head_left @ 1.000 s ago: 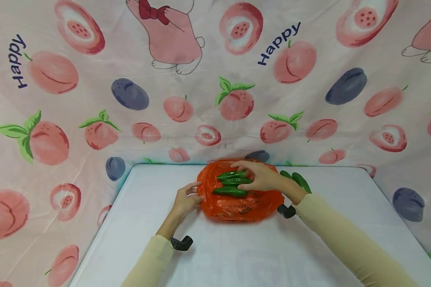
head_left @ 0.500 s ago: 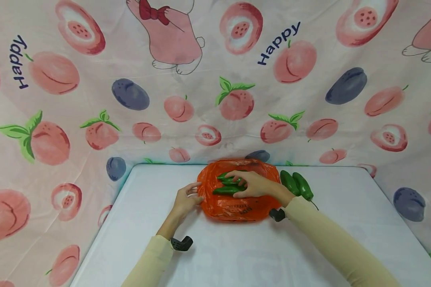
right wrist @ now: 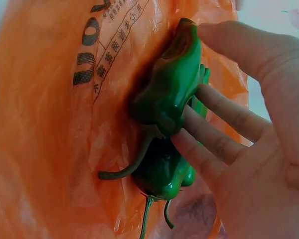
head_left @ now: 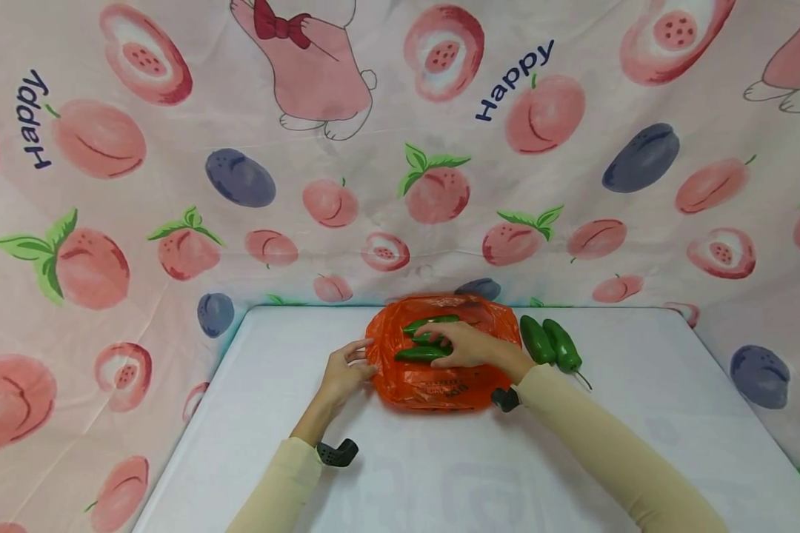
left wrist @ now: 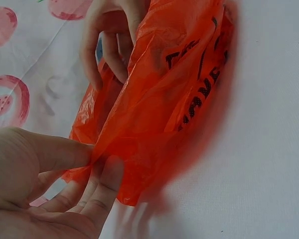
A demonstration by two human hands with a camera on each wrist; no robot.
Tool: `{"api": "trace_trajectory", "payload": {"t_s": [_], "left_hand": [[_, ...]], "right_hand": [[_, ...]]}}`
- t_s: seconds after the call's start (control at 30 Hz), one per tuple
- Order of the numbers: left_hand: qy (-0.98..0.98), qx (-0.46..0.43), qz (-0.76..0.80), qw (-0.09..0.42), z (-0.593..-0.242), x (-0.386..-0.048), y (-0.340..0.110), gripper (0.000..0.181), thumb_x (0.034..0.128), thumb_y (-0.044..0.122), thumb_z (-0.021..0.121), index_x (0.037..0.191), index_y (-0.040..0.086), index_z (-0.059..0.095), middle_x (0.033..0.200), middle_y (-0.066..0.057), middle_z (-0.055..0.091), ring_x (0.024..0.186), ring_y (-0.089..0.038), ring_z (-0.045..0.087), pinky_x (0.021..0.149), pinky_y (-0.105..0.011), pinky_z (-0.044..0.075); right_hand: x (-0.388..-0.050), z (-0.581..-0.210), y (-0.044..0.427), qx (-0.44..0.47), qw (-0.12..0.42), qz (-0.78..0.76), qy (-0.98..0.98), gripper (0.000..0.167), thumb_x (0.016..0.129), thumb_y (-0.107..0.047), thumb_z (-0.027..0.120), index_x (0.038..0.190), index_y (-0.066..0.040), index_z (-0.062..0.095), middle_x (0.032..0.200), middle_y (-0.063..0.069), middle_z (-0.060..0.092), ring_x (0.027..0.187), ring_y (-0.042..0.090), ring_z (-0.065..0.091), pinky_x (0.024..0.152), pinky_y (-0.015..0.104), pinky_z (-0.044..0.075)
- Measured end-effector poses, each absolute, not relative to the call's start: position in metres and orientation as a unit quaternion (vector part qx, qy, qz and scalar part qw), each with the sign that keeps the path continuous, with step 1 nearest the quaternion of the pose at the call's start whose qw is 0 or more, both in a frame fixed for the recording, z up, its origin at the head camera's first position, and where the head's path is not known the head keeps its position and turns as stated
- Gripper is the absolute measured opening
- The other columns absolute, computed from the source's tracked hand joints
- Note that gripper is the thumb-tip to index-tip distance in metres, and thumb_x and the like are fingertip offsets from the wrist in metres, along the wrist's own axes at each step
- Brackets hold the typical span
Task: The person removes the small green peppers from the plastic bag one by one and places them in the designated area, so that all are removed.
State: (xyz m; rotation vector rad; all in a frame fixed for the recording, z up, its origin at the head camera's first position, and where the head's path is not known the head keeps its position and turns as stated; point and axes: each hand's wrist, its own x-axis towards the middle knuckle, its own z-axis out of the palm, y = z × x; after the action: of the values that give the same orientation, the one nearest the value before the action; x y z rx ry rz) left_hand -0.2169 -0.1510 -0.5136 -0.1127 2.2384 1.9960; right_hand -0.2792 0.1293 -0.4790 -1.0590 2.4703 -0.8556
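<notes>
An orange plastic bag (head_left: 433, 396) lies with its mouth spread, near the back of the white table, and several green peppers (head_left: 413, 354) lie in it. My left hand (head_left: 343, 372) pinches the bag's left rim between thumb and fingers, plainly seen in the left wrist view on the thin orange plastic (left wrist: 154, 109). Over the peppers, my right hand (head_left: 463, 346) reaches in from the right. In the right wrist view its thumb is at the tip of the nearest pepper (right wrist: 172, 79), and the fairly straight fingers (right wrist: 224, 109) touch that pepper's side, some fingertips hidden behind it.
Two more green peppers (head_left: 561, 346) lie on the white table (head_left: 640, 414) just right of the bag. Behind the table hangs a fruit-print cloth (head_left: 373, 148). Each wrist carries a small black camera (head_left: 337, 452).
My right hand has moved left and slightly down across the peppers, away from the two peppers outside the bag, which now show fully. The left hand keeps its hold on the bag.
</notes>
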Motion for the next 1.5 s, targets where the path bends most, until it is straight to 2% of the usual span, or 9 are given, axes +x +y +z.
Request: {"api": "trace_trajectory", "payload": {"t_s": [0.2, 0.53, 0.7, 0.83, 0.93, 1.3, 1.5], "left_hand": [[0.743, -0.04, 0.664, 0.069, -0.514, -0.218, -0.152, 0.055, 0.0888, -0.011, 0.069, 0.141, 0.005, 0.061, 0.118, -0.02, 0.061, 0.083, -0.016, 0.068, 0.076, -0.04, 0.062], [0.743, -0.039, 0.664, 0.07, -0.513, -0.217, -0.151, 0.055, 0.0894, -0.011, 0.069, 0.141, 0.005, 0.06, 0.118, -0.02, 0.061, 0.082, -0.016, 0.068, 0.077, -0.041, 0.062], [0.742, -0.038, 0.666, 0.071, -0.514, -0.217, -0.151, 0.055, 0.0896, -0.011, 0.069, 0.141, 0.004, 0.06, 0.118, -0.021, 0.061, 0.083, -0.016, 0.069, 0.077, -0.041, 0.062], [0.742, -0.039, 0.665, 0.072, -0.514, -0.217, -0.151, 0.055, 0.0897, -0.01, 0.069, 0.142, 0.004, 0.06, 0.119, -0.021, 0.061, 0.083, -0.016, 0.068, 0.077, -0.04, 0.062], [0.742, -0.04, 0.665, 0.072, -0.514, -0.217, -0.151, 0.055, 0.0896, -0.01, 0.069, 0.142, 0.004, 0.06, 0.119, -0.021, 0.06, 0.083, -0.016, 0.068, 0.076, -0.039, 0.062], [0.74, -0.043, 0.668, 0.07, -0.513, -0.216, -0.15, 0.056, 0.0881, -0.011, 0.07, 0.141, 0.005, 0.061, 0.117, -0.02, 0.061, 0.082, -0.016, 0.068, 0.079, -0.043, 0.062], [0.746, -0.037, 0.662, 0.064, -0.513, -0.217, -0.15, 0.056, 0.0879, -0.011, 0.07, 0.141, 0.003, 0.06, 0.118, -0.023, 0.061, 0.079, -0.015, 0.065, 0.075, -0.039, 0.061]], "right_hand": [[-0.28, -0.479, 0.122, -0.355, 0.17, -0.277, 0.876, 0.055, 0.094, -0.013, 0.075, 0.145, -0.014, 0.055, 0.132, 0.015, 0.063, 0.114, 0.031, 0.064, 0.099, 0.047, 0.053], [-0.28, -0.482, 0.117, -0.328, 0.197, -0.252, 0.889, 0.052, 0.094, -0.012, 0.075, 0.143, -0.019, 0.06, 0.129, 0.0, 0.064, 0.109, 0.019, 0.061, 0.101, 0.044, 0.053], [-0.278, -0.478, 0.115, -0.331, 0.206, -0.248, 0.887, 0.049, 0.095, -0.011, 0.075, 0.141, -0.023, 0.063, 0.132, 0.001, 0.065, 0.116, 0.021, 0.06, 0.105, 0.047, 0.05], [-0.277, -0.477, 0.114, -0.343, 0.21, -0.234, 0.885, 0.046, 0.095, -0.01, 0.074, 0.138, -0.023, 0.065, 0.138, 0.005, 0.061, 0.126, 0.025, 0.055, 0.11, 0.052, 0.044], [-0.277, -0.478, 0.113, -0.348, 0.21, -0.227, 0.885, 0.045, 0.095, -0.01, 0.075, 0.137, -0.022, 0.066, 0.142, 0.006, 0.059, 0.128, 0.026, 0.053, 0.112, 0.052, 0.042], [-0.28, -0.485, 0.113, -0.344, 0.211, -0.234, 0.884, 0.046, 0.093, -0.01, 0.077, 0.135, -0.026, 0.067, 0.14, 0.004, 0.06, 0.124, 0.022, 0.054, 0.112, 0.05, 0.043], [-0.281, -0.488, 0.113, -0.349, 0.213, -0.227, 0.884, 0.045, 0.093, -0.012, 0.077, 0.134, -0.027, 0.067, 0.138, 0.001, 0.06, 0.119, 0.019, 0.055, 0.108, 0.046, 0.047]]}}
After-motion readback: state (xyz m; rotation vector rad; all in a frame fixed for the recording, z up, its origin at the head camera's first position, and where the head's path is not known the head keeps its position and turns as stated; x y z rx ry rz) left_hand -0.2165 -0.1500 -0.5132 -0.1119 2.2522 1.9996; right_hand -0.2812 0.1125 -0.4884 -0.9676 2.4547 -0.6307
